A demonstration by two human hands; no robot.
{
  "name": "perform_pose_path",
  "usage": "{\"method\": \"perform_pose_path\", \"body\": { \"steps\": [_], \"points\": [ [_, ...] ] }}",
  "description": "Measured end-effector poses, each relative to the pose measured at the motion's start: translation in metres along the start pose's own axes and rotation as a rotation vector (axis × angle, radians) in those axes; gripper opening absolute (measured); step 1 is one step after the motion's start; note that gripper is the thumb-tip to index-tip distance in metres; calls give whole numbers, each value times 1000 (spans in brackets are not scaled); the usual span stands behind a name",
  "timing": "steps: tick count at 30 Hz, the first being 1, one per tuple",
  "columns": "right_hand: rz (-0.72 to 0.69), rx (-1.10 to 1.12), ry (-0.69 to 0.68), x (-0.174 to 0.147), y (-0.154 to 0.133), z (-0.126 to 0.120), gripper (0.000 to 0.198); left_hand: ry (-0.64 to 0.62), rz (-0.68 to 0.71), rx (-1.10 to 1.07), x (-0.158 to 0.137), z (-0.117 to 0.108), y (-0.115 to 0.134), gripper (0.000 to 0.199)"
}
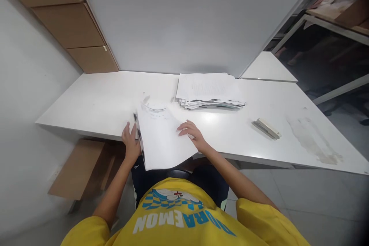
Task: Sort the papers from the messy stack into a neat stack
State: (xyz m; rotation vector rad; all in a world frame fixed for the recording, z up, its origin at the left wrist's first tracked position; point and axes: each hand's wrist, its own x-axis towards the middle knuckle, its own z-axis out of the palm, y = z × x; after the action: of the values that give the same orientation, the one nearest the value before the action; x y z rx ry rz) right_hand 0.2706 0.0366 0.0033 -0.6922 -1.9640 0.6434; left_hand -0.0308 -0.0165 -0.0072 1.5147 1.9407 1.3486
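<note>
White sheets of paper (161,138) lie in front of me, overhanging the table's near edge, with faint print at their far end. Dark marks show along their left side, where a stack edge is visible. My left hand (132,144) rests beside that left edge, fingers apart and pointing up. At the right edge, my right hand (193,134) has its fingers bent over the paper and holds the top sheet there; the thumb is partly hidden. The sheet bows slightly between the hands.
A stack of printed papers (210,88) lies at the back against the grey panel (184,19). A pale stapler (266,128) sits to the right, near a smudge (314,142) on the white table (95,100). Cardboard boxes (69,25) stand at the left, another (76,169) below.
</note>
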Motion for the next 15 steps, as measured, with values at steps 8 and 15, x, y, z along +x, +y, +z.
{"method": "perform_pose_path", "body": {
  "steps": [8,15],
  "points": [
    [48,0,-212,-6,15,11,22,-52,-803,-865,-66,5,7,51],
    [8,-213,-305,-7,16,5,35,-173,-856,-985,-58,-1,21,46]
  ]
}}
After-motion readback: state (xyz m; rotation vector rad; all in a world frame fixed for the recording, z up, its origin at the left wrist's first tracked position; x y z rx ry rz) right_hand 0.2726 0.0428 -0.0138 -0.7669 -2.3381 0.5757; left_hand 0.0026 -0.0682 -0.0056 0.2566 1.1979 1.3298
